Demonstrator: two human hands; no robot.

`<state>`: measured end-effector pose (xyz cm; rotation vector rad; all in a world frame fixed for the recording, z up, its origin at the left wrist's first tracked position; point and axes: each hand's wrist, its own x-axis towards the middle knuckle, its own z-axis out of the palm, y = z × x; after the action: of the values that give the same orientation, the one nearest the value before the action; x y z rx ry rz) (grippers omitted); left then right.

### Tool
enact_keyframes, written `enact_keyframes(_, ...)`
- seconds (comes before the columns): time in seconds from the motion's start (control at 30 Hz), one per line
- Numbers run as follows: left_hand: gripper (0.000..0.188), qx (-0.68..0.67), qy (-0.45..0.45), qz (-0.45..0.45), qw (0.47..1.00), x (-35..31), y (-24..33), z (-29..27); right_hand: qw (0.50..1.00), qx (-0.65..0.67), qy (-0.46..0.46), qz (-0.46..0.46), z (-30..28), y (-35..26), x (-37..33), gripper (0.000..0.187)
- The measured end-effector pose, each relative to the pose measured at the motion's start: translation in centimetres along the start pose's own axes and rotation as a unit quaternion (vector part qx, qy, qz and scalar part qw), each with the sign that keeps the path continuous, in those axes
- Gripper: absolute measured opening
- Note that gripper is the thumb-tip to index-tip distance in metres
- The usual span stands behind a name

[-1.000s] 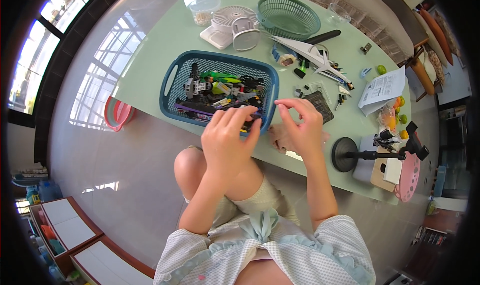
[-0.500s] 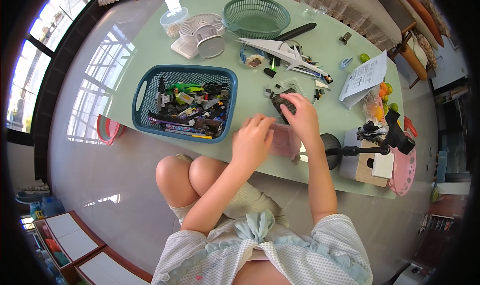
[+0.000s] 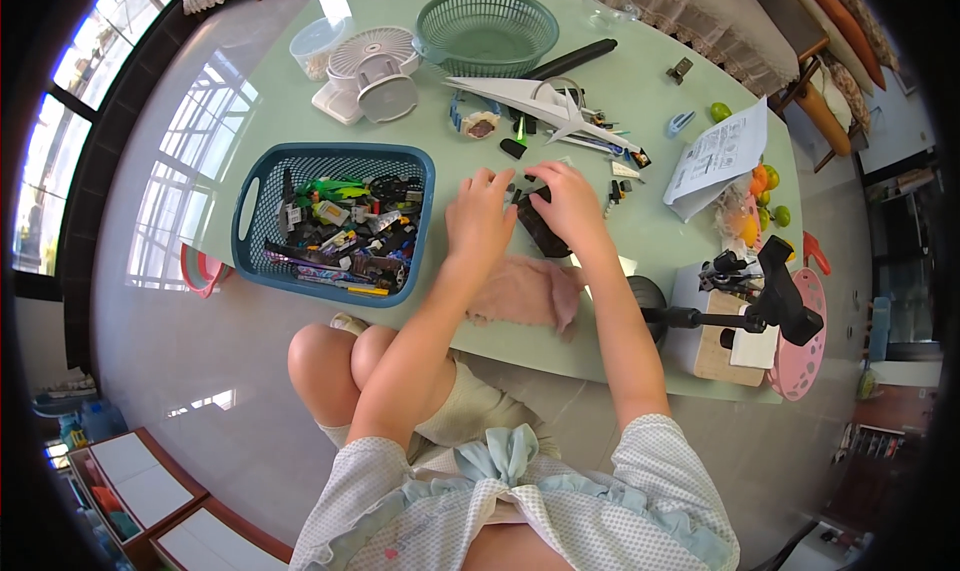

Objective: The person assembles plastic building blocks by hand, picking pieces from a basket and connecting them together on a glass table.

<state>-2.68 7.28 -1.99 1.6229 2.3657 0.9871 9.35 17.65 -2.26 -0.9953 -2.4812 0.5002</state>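
Both my hands reach over the near middle of the table. My left hand has its fingers bent downward, thumb apart from the fingertips, beside a few small dark pieces. My right hand leans over a flat dark block, its thumb by the block's far edge and its index fingertip by the small pieces; thumb and index are apart. I see nothing gripped in either hand, though the undersides of the fingers are hidden. A crumpled pink cloth lies between my forearms at the table's near edge.
A blue basket of mixed toy bricks stands left. Farther back are a white fan, a green basket, a tape roll and a white model aircraft. Right are a paper sheet, fruit and a black stand.
My left hand has moved away from the pink cloth, farther up the table beside the small pieces. The right hand has shifted slightly over the dark block. The view has turned a little.
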Motion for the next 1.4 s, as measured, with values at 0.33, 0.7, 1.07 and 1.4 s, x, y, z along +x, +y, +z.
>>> enact_keyframes(0.33,0.038,-0.003,0.009,0.040,0.999,0.8,-1.5,2.4,0.998,0.003,-0.070,0.007,-0.8,0.7,0.8,0.038)
enact_keyframes(0.7,0.029,-0.009,0.037,0.024,0.999,0.3,-1.8,2.5,0.998,-0.016,-0.057,-0.012,0.5,1.0,1.1,0.022)
enact_keyframes(1.07,0.027,-0.098,-0.035,-0.067,0.992,-0.2,-1.2,0.8,1.000,0.011,-0.009,-0.004,0.4,1.6,0.5,0.011)
enact_keyframes(1.4,0.031,-0.219,-0.044,-0.057,0.973,-3.0,0.7,-2.0,0.987,0.151,0.040,0.047,-2.6,-1.3,-2.0,0.013)
